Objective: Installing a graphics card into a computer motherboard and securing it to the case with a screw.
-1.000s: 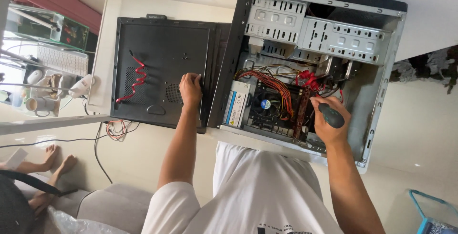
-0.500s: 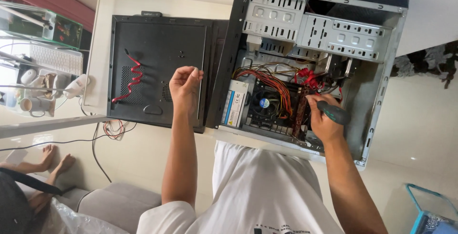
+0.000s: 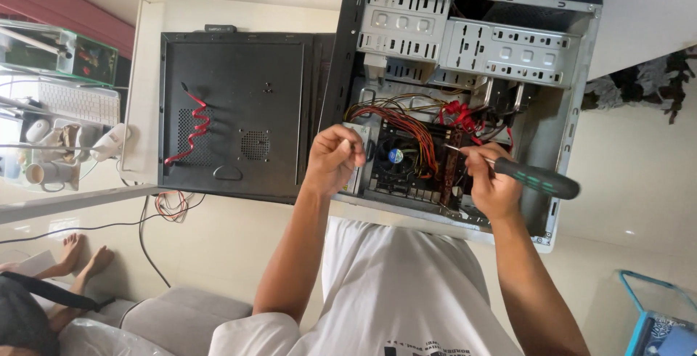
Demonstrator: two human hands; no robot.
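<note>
1. Head view: an open computer case [image 3: 465,102] lies on the pale floor. It is a big metal box with black edges and grey plates full of small holes.
2. Inside it, red, orange and yellow wires [image 3: 406,120] bend in a bunch over a round black fan [image 3: 396,156].
3. The right hand [image 3: 490,182] is wrapped tight round a screwdriver [image 3: 534,178]. The handle is dark green, fat and bumpy. Its thin shiny metal rod points left, into the case, near the red wires.
4. The left hand [image 3: 334,158] is curled up small, fingers pinched together, at the near left edge of the case, just beside the fan. I cannot tell if it holds anything.
5. Left of the case lies a flat black side panel [image 3: 232,109]. It is smooth metal with two patches of tiny holes. A curly red cable [image 3: 192,131] rests on it.
6. Far left stands a glass table [image 3: 65,200] with a white keyboard [image 3: 76,102].
7. Bare feet [image 3: 80,254] of another person rest on the floor near the bottom left.
8. A blue box [image 3: 657,320] sits at the bottom right corner.
</note>
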